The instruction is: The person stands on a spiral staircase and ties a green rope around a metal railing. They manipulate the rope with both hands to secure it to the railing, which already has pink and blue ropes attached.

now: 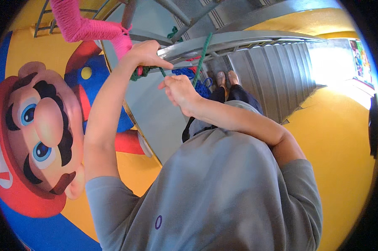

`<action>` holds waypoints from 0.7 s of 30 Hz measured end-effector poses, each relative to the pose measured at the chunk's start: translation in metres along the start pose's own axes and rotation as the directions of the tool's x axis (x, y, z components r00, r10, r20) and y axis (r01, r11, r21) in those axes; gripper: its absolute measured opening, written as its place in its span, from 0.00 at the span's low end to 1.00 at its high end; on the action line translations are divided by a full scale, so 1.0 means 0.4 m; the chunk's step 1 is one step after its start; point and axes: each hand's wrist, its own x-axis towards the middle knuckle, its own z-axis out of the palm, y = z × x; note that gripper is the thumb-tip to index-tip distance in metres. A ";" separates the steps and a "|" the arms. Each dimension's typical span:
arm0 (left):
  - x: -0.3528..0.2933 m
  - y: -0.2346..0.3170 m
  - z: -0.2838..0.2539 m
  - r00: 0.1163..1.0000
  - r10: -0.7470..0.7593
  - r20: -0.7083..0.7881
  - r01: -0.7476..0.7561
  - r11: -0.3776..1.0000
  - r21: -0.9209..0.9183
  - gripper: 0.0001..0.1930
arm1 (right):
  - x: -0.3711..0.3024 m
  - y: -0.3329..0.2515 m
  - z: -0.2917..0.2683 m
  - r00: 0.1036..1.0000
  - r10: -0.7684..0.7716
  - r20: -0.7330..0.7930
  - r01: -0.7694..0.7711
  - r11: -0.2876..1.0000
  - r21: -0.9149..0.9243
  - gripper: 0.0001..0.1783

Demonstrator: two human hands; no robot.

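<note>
My left hand [149,54] is closed over the curved grey metal handrail [239,38], beside the end of a stretch bound in pink yarn [92,30]. Below its fingers shows a dark green wrapped bit [139,74]. Just right of it, my right hand [180,93] pinches a green cord [203,56], whose short length runs up toward the left hand. Another length of green cord hangs across the rail and passes down behind the right hand. What the left fingers press underneath is hidden.
Blue yarn [202,88] lies in a heap by my feet [226,78] on the grey metal stairs [268,79]. A yellow wall [337,138] curves at the right. A large cartoon figure in a red cap [38,134] covers the left wall.
</note>
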 end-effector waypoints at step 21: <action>-0.214 0.119 0.239 0.730 0.460 -0.505 -0.620 0.757 -0.206 0.14 | -0.208 -0.094 -0.168 0.836 -0.334 0.436 0.491 0.100 -0.866 0.09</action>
